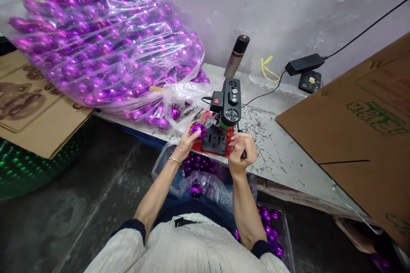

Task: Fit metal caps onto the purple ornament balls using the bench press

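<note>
My left hand [185, 141] holds a shiny purple ball [199, 131], faceted like a disco ball, at the left side of a small black bench drill press [232, 101]. My right hand [242, 150] is closed around the press's black lever handle [244, 155], to the right of its base. The flat slotted base [214, 138] of the press sits on a red surface strewn with shavings. Its tip is partly hidden behind the housing, so I cannot tell whether it touches anything. More purple balls [200, 164] lie in an open plastic bag below the table edge.
A big clear bag of purple balls [105, 47] fills the table's left. Behind the press stands a spray can [237, 56]; a black power adapter [306, 64] hangs on its cable. Cardboard boxes [358, 115] crowd the right. Dark shavings [259, 136] cover the tabletop.
</note>
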### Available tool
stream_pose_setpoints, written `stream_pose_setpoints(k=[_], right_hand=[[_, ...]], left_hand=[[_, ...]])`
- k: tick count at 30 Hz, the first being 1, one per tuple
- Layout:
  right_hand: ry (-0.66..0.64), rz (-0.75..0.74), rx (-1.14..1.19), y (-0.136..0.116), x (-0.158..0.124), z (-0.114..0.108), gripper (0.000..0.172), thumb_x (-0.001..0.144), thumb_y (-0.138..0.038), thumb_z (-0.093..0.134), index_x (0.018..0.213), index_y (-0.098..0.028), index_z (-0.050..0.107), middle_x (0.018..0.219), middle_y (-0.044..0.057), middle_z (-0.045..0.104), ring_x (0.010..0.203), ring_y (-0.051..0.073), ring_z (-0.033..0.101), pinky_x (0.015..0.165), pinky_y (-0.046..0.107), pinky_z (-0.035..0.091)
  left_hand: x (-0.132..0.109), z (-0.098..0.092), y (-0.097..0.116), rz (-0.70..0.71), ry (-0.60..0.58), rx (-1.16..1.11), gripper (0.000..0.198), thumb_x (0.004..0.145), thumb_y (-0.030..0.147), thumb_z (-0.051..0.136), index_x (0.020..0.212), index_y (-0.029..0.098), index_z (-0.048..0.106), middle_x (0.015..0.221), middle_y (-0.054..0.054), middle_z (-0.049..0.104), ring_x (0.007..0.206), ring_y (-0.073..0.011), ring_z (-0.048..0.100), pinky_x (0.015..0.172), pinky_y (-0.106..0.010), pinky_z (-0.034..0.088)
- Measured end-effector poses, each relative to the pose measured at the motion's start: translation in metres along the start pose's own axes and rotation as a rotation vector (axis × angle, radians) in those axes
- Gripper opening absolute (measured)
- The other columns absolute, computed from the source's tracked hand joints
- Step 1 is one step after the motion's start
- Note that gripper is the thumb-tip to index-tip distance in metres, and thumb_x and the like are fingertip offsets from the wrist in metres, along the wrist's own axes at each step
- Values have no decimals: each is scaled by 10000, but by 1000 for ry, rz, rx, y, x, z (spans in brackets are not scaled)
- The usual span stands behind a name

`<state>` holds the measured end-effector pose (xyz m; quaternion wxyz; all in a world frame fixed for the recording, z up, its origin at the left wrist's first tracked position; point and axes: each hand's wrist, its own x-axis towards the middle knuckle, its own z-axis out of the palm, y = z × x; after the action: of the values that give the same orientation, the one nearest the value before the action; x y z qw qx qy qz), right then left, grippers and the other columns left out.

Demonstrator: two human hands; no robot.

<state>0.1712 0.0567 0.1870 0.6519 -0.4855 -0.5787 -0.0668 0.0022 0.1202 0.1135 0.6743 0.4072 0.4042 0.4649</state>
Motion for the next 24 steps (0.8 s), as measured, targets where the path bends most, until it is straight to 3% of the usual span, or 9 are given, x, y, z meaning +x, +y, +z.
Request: stream_pose_setpoints(k=[3,8,15,20,24], right_hand=[[-15,-16,-7,0,2,-2,290,986,-175,473,711,-224,552,695,-5,608,685,147,613,658,313,452],[-28,-29,-3,-1,1,-2,276,978,-151,471,726,-224,555,689,-10,606,682,143,611,663,309,458],[-32,-35,-18,-1,2,-2,280,977,-158,467,721,-226,557,697,-1,617,687,151,619,661,314,469],[-50,-36,-24,0,1,-4,256,973,-157,465,749,-226,569,711,2,627,689,152,619,665,313,476],[-54,-44,-27,1,0,-3,250,977,-159,463,754,-226,555,713,2,618,693,147,614,663,311,475]], left_hand=[[-9,10,-11,2,70,-2,584,826,510,748,1301,228,557,1210,-71,697,1104,-212,687,951,-352,595],[-22,9,-9,-29,101,-72,615,825,519,758,1340,281,522,1277,-63,670,1034,-218,727,840,-364,642],[-6,10,-22,216,47,339,957,690,448,922,1485,255,424,1366,-138,645,1142,-261,704,988,-397,579],[11,17,-32,355,-7,677,648,776,440,861,1310,206,579,1237,-108,708,1131,-279,692,1009,-432,553],[18,20,-32,457,-42,816,598,812,423,835,1315,208,594,1278,-124,699,1204,-310,662,1050,-464,525]])
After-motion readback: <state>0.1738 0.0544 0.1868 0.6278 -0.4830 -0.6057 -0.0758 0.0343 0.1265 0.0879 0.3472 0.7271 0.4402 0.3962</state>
